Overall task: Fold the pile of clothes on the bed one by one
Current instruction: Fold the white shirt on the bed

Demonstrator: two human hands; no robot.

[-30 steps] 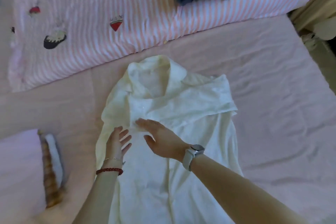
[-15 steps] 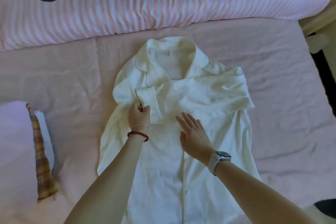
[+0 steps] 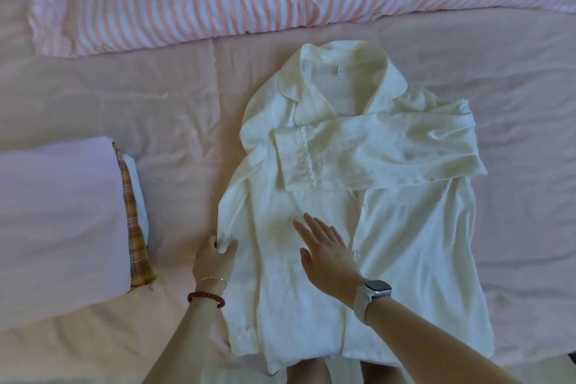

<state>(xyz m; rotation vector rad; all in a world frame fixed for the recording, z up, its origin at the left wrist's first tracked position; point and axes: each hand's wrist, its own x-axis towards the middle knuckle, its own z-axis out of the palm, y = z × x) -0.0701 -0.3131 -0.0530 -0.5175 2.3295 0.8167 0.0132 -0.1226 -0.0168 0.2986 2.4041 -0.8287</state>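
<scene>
- White collared button-front shirt point(image 3: 389, 228) lies face-up, spread on the pink bedsheet point(image 3: 156, 122), one sleeve crossed over the chest.
- We judge our left hand point(image 3: 215, 262) pinches the other sleeve's cuff to fold it inward.
- Our right hand point(image 3: 330, 256), fingers straight, presses the front flat as an anchor.

Striped pink quilt point(image 3: 218, 6) lies across the pink sheet point(image 3: 109, 97)

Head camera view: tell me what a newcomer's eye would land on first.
A white shirt lies spread face up in the middle of the pink bed sheet, one sleeve folded across its chest. The left hand pinches the shirt's left edge, and the right hand lies flat on its front. A pink striped quilt runs along the top.
</scene>
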